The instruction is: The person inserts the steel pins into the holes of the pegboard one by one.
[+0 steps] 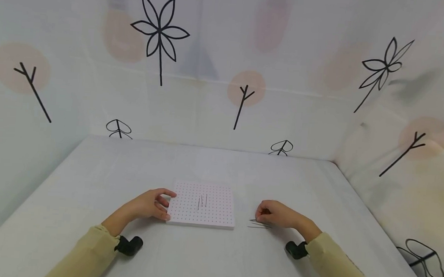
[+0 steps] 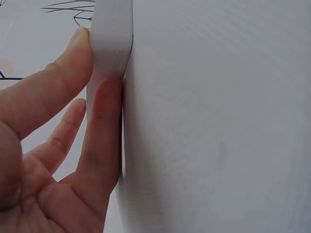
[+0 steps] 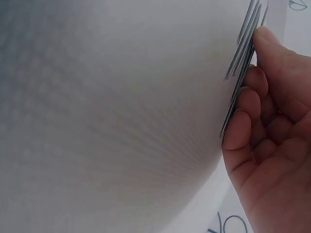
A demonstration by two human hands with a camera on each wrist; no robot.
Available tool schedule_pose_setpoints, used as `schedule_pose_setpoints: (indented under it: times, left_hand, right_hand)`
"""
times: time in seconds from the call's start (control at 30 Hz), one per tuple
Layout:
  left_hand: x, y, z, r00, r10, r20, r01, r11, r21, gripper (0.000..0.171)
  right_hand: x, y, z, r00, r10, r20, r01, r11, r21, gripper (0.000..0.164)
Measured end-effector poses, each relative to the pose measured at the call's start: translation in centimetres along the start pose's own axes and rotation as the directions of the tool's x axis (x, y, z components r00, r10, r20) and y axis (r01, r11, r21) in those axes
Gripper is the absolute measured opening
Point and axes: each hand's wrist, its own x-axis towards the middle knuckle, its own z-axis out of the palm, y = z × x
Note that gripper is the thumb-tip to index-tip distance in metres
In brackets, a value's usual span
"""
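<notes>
A white pegboard (image 1: 217, 216) with a grid of small holes lies flat on the table. Thin dark pins (image 1: 206, 201) stand upright near its middle. My left hand (image 1: 153, 204) rests at the board's left side, fingers spread and fairly straight. In the left wrist view, its thumb and a finger touch the board's edge (image 2: 111, 43). Right of the board lie several thin metal pins (image 3: 240, 48). My right hand (image 1: 276, 214) is over them, with curled fingertips right at the pins in the right wrist view. I cannot tell whether it pinches one.
White cloth covers the table (image 1: 214, 256) and hangs behind it as a patterned backdrop (image 1: 208, 112). Side cloth (image 1: 413, 201) borders the table at the right. A black wrist camera (image 1: 129, 246) sits by the left sleeve, another black wrist camera (image 1: 296, 250) by the right.
</notes>
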Motion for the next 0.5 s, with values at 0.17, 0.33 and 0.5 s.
schedule_pose_setpoints:
  times: [0.17, 0.33, 0.5]
  left_hand:
    - [-0.03, 0.04, 0.05, 1.000, 0.003, 0.002, -0.003, 1.000, 0.002, 0.063]
    - [-0.05, 0.08, 0.08, 1.000, 0.000, 0.002, 0.000, 1.000, 0.006, 0.063]
    - [0.00, 0.00, 0.03, 1.000, -0.002, -0.001, 0.002, 1.000, 0.007, 0.064]
  right_hand:
    - [-0.14, -0.15, -0.03, 1.000, -0.004, 0.006, 0.004, 1.000, 0.009, 0.006]
    - [-0.31, -0.41, -0.20, 1.000, -0.018, -0.021, 0.018, 1.000, -0.017, 0.007]
    - [-0.35, -0.84, -0.45, 0.997, -0.045, -0.067, 0.045, 0.999, -0.001, 0.006]
